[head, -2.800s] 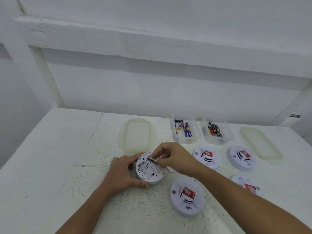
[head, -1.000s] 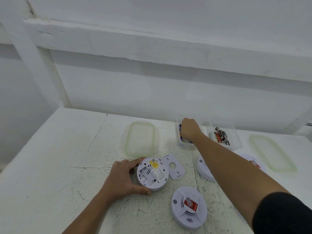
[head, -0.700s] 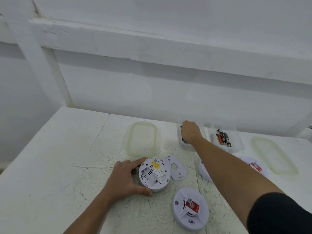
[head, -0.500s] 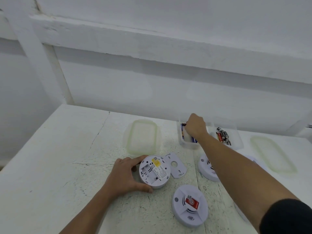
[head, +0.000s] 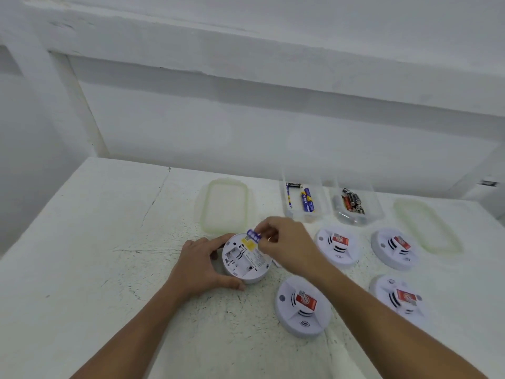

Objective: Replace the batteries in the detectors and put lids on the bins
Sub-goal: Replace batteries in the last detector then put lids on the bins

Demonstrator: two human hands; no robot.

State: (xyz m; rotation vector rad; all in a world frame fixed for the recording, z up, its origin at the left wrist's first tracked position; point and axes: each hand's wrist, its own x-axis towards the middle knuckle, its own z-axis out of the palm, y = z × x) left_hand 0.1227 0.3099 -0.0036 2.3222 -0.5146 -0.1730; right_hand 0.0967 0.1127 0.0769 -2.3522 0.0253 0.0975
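A white round detector (head: 244,259) lies on its face on the table with its battery bay showing. My left hand (head: 199,265) grips its left rim. My right hand (head: 284,243) pinches a blue battery (head: 254,236) just above the detector's far edge. Behind stand two clear bins: the left bin (head: 303,202) holds blue batteries, the right bin (head: 355,207) holds dark and red ones. Neither bin has a lid on. One translucent lid (head: 225,205) lies left of the bins, another lid (head: 427,225) to their right.
Several more white detectors sit face up with red tags: one near the front (head: 303,306), one behind it (head: 338,246), and two to the right (head: 395,247) (head: 400,295). A white wall and beam rise behind the table (head: 82,242).
My right hand has come back from the left bin with a blue battery and now holds it over the open detector. My left hand has stayed on the detector's rim.
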